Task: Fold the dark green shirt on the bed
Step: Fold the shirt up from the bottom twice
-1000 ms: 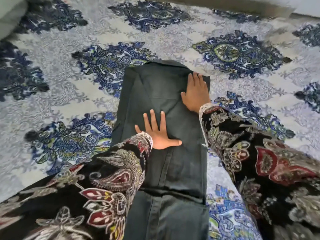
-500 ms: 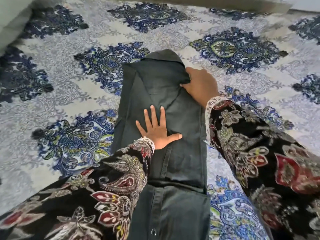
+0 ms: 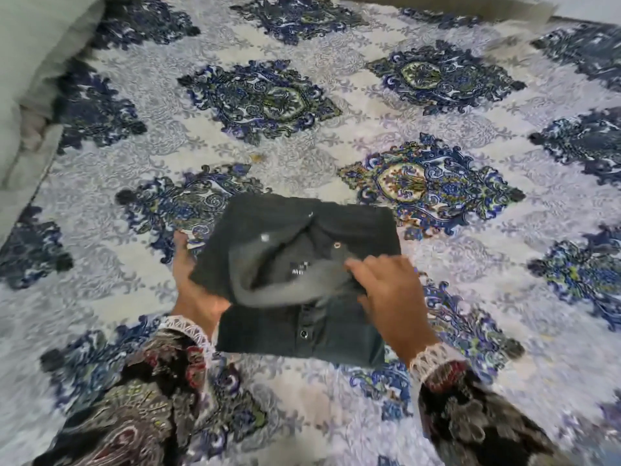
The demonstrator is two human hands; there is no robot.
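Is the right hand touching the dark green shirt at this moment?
Touching. In the head view the right hand lies on the dark green shirt, its fingers pressing the collar fold.

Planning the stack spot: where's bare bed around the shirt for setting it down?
Free bedspread lies beyond the dark green shirt, up to the far edge, and wide to its right. Left is open up to the grey pillow. Crowded: the near side, where the left hand, right hand and patterned sleeves flank the shirt.
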